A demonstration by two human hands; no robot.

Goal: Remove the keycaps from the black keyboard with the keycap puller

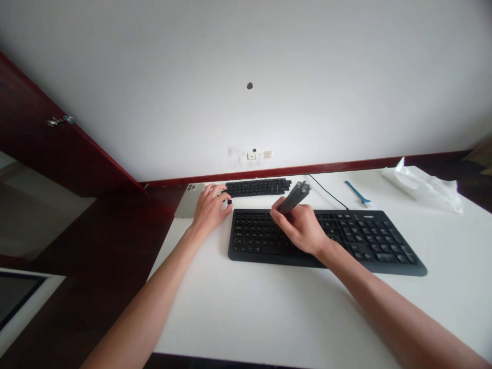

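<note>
This place looks like an office or a home study: a white desk (269, 318) carries a black computer keyboard (369, 241), with wall power sockets (260, 155) at the far side and a dark red wooden cabinet door (49, 102) on the left.

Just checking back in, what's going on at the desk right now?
A person is working with both hands. The right hand grips a dark grey bar-shaped tool above a black keyboard. The left hand has its fingertips at a small black piece, near a row of black keys and beside a phone. A blue tool and a white plastic bag lie further right on the white desk.
</note>
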